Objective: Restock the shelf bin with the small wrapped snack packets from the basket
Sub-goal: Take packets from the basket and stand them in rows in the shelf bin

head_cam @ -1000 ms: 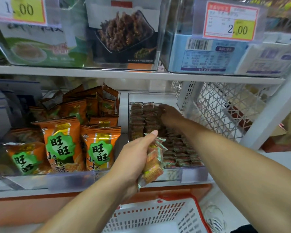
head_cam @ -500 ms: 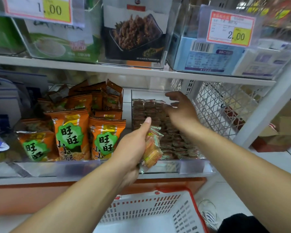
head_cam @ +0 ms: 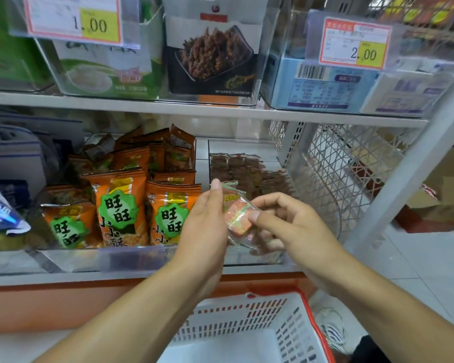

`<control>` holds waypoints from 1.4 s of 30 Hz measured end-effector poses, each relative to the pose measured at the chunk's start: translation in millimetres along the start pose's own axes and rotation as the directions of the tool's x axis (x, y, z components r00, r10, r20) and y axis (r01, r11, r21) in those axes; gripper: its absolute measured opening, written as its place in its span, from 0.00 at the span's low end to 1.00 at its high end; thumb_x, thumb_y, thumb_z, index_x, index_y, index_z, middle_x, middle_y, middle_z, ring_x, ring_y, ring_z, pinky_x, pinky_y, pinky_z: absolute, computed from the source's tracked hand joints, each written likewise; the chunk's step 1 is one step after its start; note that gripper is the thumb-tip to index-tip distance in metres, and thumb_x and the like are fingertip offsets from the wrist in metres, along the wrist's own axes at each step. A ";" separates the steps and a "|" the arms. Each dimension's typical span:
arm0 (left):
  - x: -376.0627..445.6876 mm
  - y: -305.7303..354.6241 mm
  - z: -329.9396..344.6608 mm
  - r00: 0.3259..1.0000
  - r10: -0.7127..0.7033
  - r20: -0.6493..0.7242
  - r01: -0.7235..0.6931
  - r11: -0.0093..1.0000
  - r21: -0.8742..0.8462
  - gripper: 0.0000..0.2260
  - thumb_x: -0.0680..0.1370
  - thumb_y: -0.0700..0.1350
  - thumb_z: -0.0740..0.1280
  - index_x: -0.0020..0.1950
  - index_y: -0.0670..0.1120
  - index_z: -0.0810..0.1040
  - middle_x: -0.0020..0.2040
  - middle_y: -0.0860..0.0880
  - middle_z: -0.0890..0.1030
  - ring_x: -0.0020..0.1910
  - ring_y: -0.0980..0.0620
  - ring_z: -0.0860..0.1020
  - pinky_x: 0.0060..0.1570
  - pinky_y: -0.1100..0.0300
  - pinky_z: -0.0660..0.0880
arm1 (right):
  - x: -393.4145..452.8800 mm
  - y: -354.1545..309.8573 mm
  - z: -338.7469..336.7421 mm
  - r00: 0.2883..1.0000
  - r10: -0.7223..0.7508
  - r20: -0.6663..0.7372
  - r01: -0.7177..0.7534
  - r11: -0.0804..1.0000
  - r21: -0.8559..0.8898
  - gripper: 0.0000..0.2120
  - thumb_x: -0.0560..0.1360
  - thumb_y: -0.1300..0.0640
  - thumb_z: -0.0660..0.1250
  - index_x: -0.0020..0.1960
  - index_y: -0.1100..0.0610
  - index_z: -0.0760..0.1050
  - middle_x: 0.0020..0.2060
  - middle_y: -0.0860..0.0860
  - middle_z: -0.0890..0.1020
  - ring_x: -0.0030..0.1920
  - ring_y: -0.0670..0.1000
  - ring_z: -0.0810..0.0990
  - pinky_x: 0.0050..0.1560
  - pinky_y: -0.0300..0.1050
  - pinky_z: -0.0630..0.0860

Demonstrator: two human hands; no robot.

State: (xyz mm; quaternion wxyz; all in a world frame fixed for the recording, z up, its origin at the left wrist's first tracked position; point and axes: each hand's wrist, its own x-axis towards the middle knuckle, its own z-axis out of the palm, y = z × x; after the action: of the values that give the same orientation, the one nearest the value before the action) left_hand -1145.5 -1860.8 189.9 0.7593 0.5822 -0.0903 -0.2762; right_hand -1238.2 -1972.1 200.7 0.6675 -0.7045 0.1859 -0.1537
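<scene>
Fingers [head_cam: 266, 205] of the right hand [head_cam: 296, 226] are curled, and its thumb is pressed onto the snack packets [head_cam: 237, 218], a small clear-wrapped orange bundle that is gripped from the other side by the left hand [head_cam: 205, 231], thumb raised. The bundle is held just in front of the clear front lip of the shelf bin [head_cam: 247, 258], in which brown packets [head_cam: 236, 169] are laid in rows toward the back; bare room is seen along the bin's right wall, beside the white mesh divider [head_cam: 333, 174]. Orange bags [head_cam: 118, 205] are stacked close on the left. The white, red-rimmed basket [head_cam: 247, 318] is seen below the forearms. Half a second earlier the right hand was stretched to the bin's back; it has since been drawn back to the bundle.
</scene>
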 end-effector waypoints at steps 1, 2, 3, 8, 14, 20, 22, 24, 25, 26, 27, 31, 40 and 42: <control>0.1 0.8 -0.6 0.999 -0.031 0.015 0.031 0.998 -0.052 0.18 0.84 0.58 0.58 0.58 0.47 0.80 0.50 0.45 0.87 0.52 0.44 0.86 0.59 0.44 0.80 | 1.7 1.0 -2.3 1.000 0.023 0.003 -0.023 0.999 0.043 0.05 0.77 0.59 0.72 0.53 0.55 0.81 0.34 0.50 0.83 0.33 0.47 0.82 0.35 0.44 0.81; 0.6 1.5 -1.2 0.998 -0.052 0.030 0.054 0.995 -0.082 0.17 0.84 0.56 0.59 0.58 0.45 0.80 0.50 0.44 0.87 0.52 0.43 0.86 0.59 0.42 0.80 | 3.1 1.1 -3.9 0.999 0.046 0.008 -0.047 0.996 0.079 0.06 0.77 0.59 0.70 0.54 0.56 0.81 0.34 0.49 0.83 0.34 0.47 0.82 0.36 0.43 0.81; 1.7 1.6 -2.6 0.997 -0.066 0.043 0.070 0.993 -0.097 0.18 0.84 0.56 0.59 0.58 0.44 0.80 0.51 0.43 0.87 0.52 0.44 0.86 0.57 0.43 0.81 | 4.4 2.0 -6.1 0.998 0.057 0.010 -0.057 0.992 0.108 0.06 0.78 0.59 0.69 0.55 0.56 0.81 0.35 0.50 0.84 0.34 0.47 0.82 0.37 0.43 0.81; 0.2 2.5 -6.5 0.978 -0.187 0.087 0.200 0.963 -0.183 0.20 0.83 0.57 0.61 0.60 0.43 0.80 0.49 0.40 0.87 0.48 0.43 0.87 0.39 0.55 0.84 | 4.7 7.6 -7.4 0.999 0.011 -0.054 0.002 0.975 0.223 0.10 0.81 0.58 0.65 0.52 0.50 0.85 0.44 0.54 0.86 0.39 0.48 0.81 0.37 0.40 0.80; -4.1 4.4 -6.3 0.941 -0.259 0.219 0.305 0.927 -0.216 0.14 0.75 0.56 0.69 0.50 0.48 0.88 0.50 0.39 0.87 0.50 0.41 0.86 0.39 0.55 0.84 | 1.6 16.0 -4.2 0.996 0.061 -0.065 -0.040 0.959 0.280 0.06 0.80 0.59 0.67 0.52 0.55 0.83 0.45 0.56 0.85 0.40 0.50 0.82 0.36 0.39 0.78; 0.0 8.3 -9.3 0.934 -0.321 0.157 0.356 0.865 -0.353 0.13 0.76 0.45 0.72 0.56 0.38 0.83 0.46 0.38 0.87 0.43 0.45 0.87 0.32 0.60 0.82 | -0.2 11.5 -16.1 0.988 -0.089 -0.127 0.114 0.972 0.205 0.06 0.79 0.60 0.68 0.56 0.57 0.77 0.49 0.55 0.87 0.47 0.54 0.86 0.39 0.42 0.81; 1.1 8.1 -8.8 0.932 -0.333 0.145 0.364 0.858 -0.362 0.13 0.75 0.45 0.73 0.54 0.38 0.84 0.46 0.38 0.87 0.42 0.45 0.86 0.31 0.60 0.82 | -0.2 7.8 -19.2 0.952 -0.261 -0.159 0.284 0.947 0.147 0.07 0.78 0.65 0.68 0.54 0.56 0.77 0.54 0.54 0.86 0.52 0.54 0.86 0.42 0.43 0.82; 0.2 8.3 -7.4 0.930 -0.339 0.146 0.369 0.858 -0.357 0.11 0.75 0.46 0.73 0.52 0.40 0.85 0.45 0.39 0.87 0.40 0.47 0.86 0.29 0.61 0.81 | 0.1 8.0 -18.3 0.920 -0.377 -0.107 0.385 0.919 0.078 0.11 0.78 0.70 0.66 0.48 0.54 0.79 0.58 0.53 0.85 0.57 0.52 0.84 0.46 0.43 0.82; -0.6 8.3 -7.1 0.929 -0.338 0.147 0.369 0.858 -0.358 0.11 0.75 0.46 0.73 0.51 0.40 0.86 0.45 0.39 0.87 0.40 0.47 0.86 0.29 0.61 0.81 | -0.4 9.0 -16.7 0.919 -0.387 -0.075 0.392 0.918 0.056 0.15 0.78 0.72 0.65 0.46 0.53 0.80 0.59 0.52 0.84 0.58 0.51 0.84 0.47 0.42 0.82; -1.1 8.1 -6.8 0.930 -0.339 0.145 0.368 0.858 -0.357 0.10 0.75 0.46 0.73 0.50 0.41 0.88 0.46 0.39 0.87 0.41 0.47 0.87 0.28 0.61 0.81 | -0.8 11.6 -16.0 0.923 -0.382 -0.053 0.383 0.923 0.025 0.17 0.78 0.73 0.64 0.44 0.52 0.81 0.58 0.51 0.84 0.58 0.50 0.84 0.49 0.43 0.82; -1.6 7.4 -6.9 0.930 -0.341 0.140 0.369 0.859 -0.354 0.09 0.75 0.45 0.73 0.49 0.41 0.88 0.47 0.39 0.87 0.43 0.47 0.87 0.29 0.61 0.81 | -0.9 14.6 -15.8 0.927 -0.372 -0.049 0.372 0.928 -0.019 0.18 0.78 0.73 0.63 0.44 0.51 0.81 0.58 0.49 0.85 0.59 0.49 0.83 0.51 0.44 0.82; -3.1 4.5 -7.1 0.929 -0.349 0.126 0.371 0.870 -0.326 0.10 0.75 0.45 0.74 0.53 0.41 0.87 0.49 0.39 0.87 0.48 0.45 0.87 0.31 0.63 0.81 | -0.9 20.8 -19.7 0.946 -0.318 -0.060 0.300 0.931 -0.205 0.19 0.78 0.68 0.59 0.48 0.48 0.82 0.57 0.44 0.84 0.61 0.45 0.81 0.61 0.53 0.79; -2.1 1.7 -5.5 0.940 -0.314 0.132 0.340 0.893 -0.295 0.12 0.75 0.46 0.74 0.55 0.41 0.85 0.47 0.40 0.88 0.44 0.48 0.87 0.33 0.61 0.82 | 1.3 16.2 -22.5 0.947 -0.311 -0.080 0.301 0.946 -0.119 0.25 0.68 0.67 0.79 0.57 0.45 0.78 0.50 0.47 0.84 0.51 0.45 0.83 0.47 0.42 0.81; -0.8 1.7 -6.1 0.939 -0.319 0.125 0.342 0.897 -0.281 0.11 0.75 0.46 0.74 0.54 0.41 0.86 0.46 0.41 0.87 0.41 0.48 0.87 0.32 0.62 0.81 | 2.4 15.9 -25.7 0.951 -0.296 -0.092 0.286 0.952 -0.109 0.26 0.68 0.68 0.79 0.58 0.45 0.79 0.47 0.48 0.82 0.48 0.44 0.81 0.47 0.39 0.79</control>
State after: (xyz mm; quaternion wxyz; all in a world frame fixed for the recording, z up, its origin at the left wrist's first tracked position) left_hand -1142.9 -1855.0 189.8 0.7764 0.4568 0.0238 -0.4336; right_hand -1248.9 -1996.6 186.4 0.5927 -0.7456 0.1225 -0.2790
